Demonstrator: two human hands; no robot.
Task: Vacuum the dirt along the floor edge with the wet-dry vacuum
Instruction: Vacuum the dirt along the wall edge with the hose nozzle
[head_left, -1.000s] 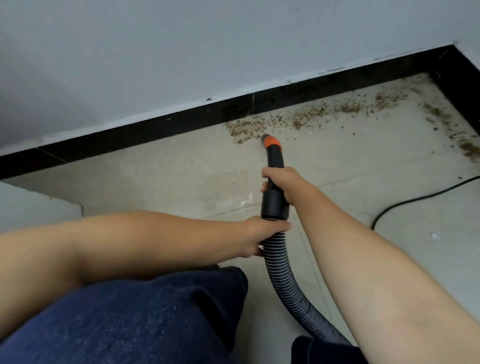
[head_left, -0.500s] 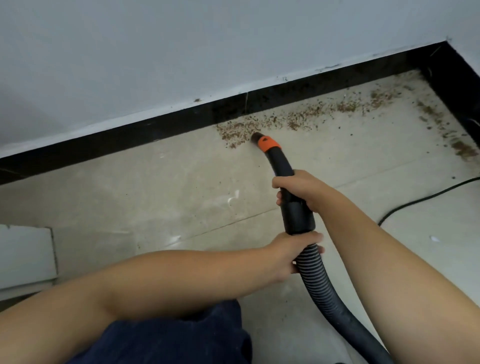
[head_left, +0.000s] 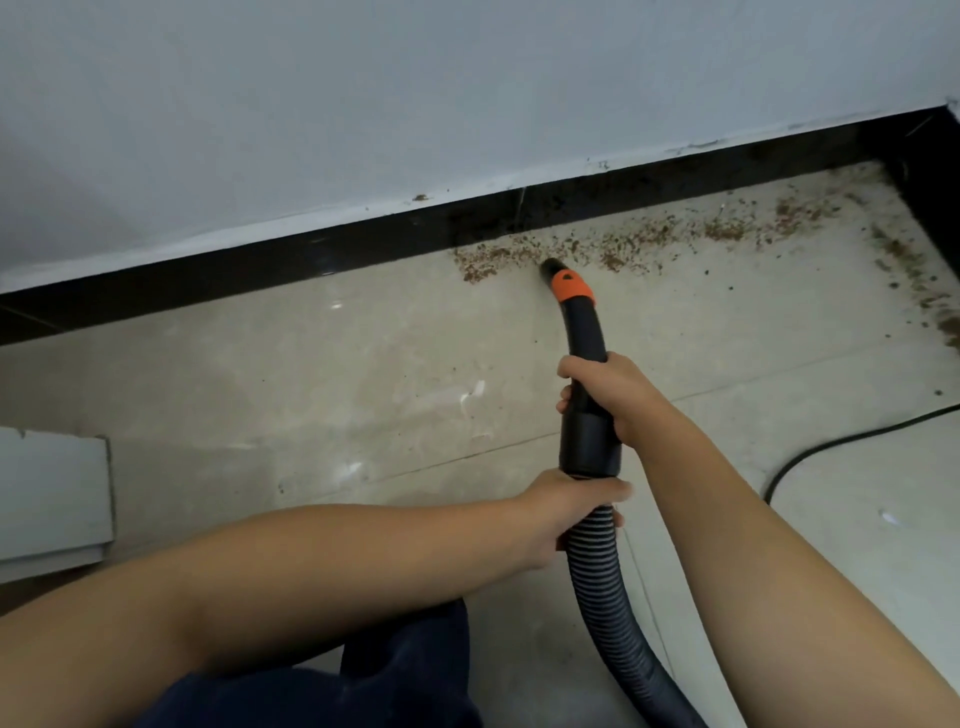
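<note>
A black vacuum nozzle (head_left: 584, 332) with an orange collar points at the floor edge, its tip touching a band of brown dirt (head_left: 613, 249) along the black skirting. My right hand (head_left: 605, 397) grips the rigid black tube just above its wide cuff. My left hand (head_left: 569, 512) grips the ribbed grey hose (head_left: 602, 587) right below the cuff. The hose runs down and out at the bottom right. More dirt (head_left: 930, 296) lies along the right-hand skirting in the corner.
A grey wall stands above the black skirting (head_left: 260, 265). A black power cable (head_left: 831, 447) curves across the beige floor tiles at the right. A pale block or panel (head_left: 52, 499) sits at the left edge. My dark blue trouser leg (head_left: 363, 691) fills the bottom.
The nozzle tip has slid right along the dirt band, leaving a small patch to its left. Both hands moved with the hose and keep their grip.
</note>
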